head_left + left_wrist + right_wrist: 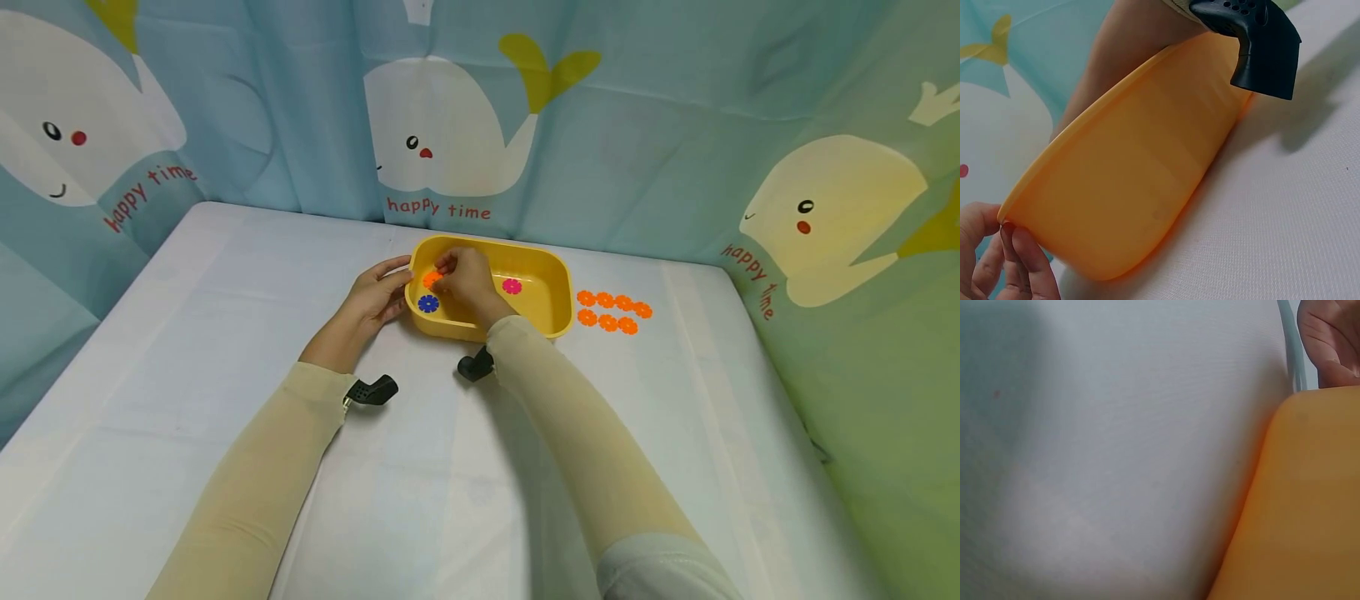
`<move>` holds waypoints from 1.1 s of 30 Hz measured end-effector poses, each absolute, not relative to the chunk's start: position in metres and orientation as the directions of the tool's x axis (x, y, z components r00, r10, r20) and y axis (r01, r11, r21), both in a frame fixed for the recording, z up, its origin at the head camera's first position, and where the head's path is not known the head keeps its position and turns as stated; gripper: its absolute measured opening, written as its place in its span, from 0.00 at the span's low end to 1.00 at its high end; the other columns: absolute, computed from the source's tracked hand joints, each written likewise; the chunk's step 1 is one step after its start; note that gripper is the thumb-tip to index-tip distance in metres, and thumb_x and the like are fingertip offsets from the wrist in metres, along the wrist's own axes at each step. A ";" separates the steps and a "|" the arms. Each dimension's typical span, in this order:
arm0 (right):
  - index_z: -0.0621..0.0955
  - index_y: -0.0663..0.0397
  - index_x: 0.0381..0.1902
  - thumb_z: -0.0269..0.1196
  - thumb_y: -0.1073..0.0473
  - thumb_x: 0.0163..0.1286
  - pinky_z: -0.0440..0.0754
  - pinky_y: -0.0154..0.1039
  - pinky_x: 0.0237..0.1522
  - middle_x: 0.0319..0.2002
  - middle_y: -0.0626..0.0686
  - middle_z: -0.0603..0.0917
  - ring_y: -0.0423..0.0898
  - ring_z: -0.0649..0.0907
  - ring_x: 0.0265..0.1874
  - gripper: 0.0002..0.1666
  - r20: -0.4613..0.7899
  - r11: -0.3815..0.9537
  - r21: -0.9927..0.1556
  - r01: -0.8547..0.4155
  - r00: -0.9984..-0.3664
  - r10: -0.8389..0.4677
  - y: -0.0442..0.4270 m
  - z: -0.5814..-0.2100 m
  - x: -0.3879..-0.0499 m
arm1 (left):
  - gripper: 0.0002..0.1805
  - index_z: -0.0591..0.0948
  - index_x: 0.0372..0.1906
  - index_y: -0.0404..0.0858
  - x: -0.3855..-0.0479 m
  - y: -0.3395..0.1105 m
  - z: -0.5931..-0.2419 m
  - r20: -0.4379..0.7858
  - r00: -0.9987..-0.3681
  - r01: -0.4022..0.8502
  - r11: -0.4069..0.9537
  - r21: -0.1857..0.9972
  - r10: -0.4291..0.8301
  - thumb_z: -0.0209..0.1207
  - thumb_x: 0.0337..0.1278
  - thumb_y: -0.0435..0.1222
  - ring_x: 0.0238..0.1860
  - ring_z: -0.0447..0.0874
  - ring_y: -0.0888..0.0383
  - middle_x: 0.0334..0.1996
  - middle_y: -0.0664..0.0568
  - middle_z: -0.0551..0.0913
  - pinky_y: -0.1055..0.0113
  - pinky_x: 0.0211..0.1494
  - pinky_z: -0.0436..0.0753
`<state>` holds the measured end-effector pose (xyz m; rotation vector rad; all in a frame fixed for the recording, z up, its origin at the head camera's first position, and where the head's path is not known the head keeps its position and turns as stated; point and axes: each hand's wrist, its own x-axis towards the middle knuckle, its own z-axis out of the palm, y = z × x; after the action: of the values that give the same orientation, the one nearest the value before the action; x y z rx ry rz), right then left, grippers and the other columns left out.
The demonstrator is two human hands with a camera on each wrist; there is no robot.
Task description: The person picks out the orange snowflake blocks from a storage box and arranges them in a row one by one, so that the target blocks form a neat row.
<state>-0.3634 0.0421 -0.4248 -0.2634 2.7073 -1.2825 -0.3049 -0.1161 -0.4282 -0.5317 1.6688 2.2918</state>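
A yellow plastic basin (534,310) sits on the white table. At its left end my left hand (372,297) grips the rim; in the left wrist view its thumb and fingers (1034,259) pinch the basin's edge (1104,181). My right hand (471,279) reaches inside, thumb and fingertips pinching an orange snowflake disc (432,280) near the left wall. Beside it in the basin lies a blue snowflake disc (428,304), and a pink snowflake disc (512,287) lies farther right. The right wrist view shows only the basin's outer wall (1304,500) and part of the left hand (1335,344).
Right of the basin, several orange snowflake discs (607,322) lie flat in two rows on the white tablecloth (675,400). A blue curtain (300,108) with whale prints hangs behind the table. Black wrist mounts (375,390) stick out from both sleeves.
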 end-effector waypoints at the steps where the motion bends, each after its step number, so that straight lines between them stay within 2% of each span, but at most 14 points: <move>1: 0.82 0.63 0.43 0.73 0.70 0.55 0.82 0.34 0.47 0.38 0.57 0.83 0.48 0.78 0.37 0.17 -0.046 0.621 -0.777 -0.102 -0.975 -0.218 0.042 -0.425 -0.364 | 0.23 0.74 0.66 0.50 -0.305 -0.116 -0.429 -0.434 -0.901 -0.411 -0.309 0.858 -0.007 0.59 0.68 0.37 0.41 0.77 0.60 0.52 0.50 0.78 0.76 0.32 0.80; 7: 0.82 0.62 0.46 0.70 0.71 0.58 0.82 0.35 0.50 0.42 0.57 0.83 0.48 0.78 0.40 0.17 -0.090 0.595 -0.801 -0.064 -0.970 -0.226 0.044 -0.423 -0.363 | 0.23 0.75 0.66 0.50 -0.307 -0.115 -0.430 -0.447 -0.895 -0.419 -0.314 0.852 -0.017 0.60 0.67 0.37 0.40 0.78 0.60 0.50 0.51 0.79 0.75 0.32 0.80; 18: 0.83 0.62 0.46 0.69 0.70 0.61 0.83 0.33 0.43 0.42 0.57 0.84 0.48 0.80 0.38 0.15 -0.112 0.559 -0.828 -0.043 -0.965 -0.239 0.045 -0.424 -0.364 | 0.24 0.74 0.67 0.50 -0.306 -0.117 -0.429 -0.452 -0.892 -0.425 -0.316 0.848 -0.014 0.60 0.66 0.37 0.40 0.77 0.60 0.51 0.51 0.77 0.76 0.32 0.80; 27: 0.84 0.62 0.49 0.68 0.69 0.62 0.83 0.32 0.44 0.43 0.58 0.85 0.47 0.81 0.37 0.16 -0.157 0.555 -0.832 -0.010 -0.955 -0.253 0.047 -0.422 -0.363 | 0.24 0.74 0.67 0.51 -0.304 -0.117 -0.429 -0.453 -0.891 -0.428 -0.305 0.851 -0.013 0.59 0.67 0.38 0.42 0.76 0.59 0.54 0.50 0.77 0.76 0.32 0.79; 33: 0.84 0.62 0.49 0.67 0.69 0.63 0.83 0.31 0.43 0.43 0.58 0.85 0.47 0.80 0.36 0.15 -0.154 0.545 -0.838 -0.012 -0.954 -0.258 0.048 -0.421 -0.365 | 0.24 0.74 0.67 0.51 -0.305 -0.116 -0.426 -0.448 -0.894 -0.424 -0.302 0.854 -0.014 0.59 0.67 0.38 0.40 0.76 0.59 0.52 0.50 0.77 0.76 0.32 0.79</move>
<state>-0.3646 0.0477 -0.4209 -0.2259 2.5244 -1.3665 -0.3054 -0.1163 -0.4264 -0.5513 1.6735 2.2771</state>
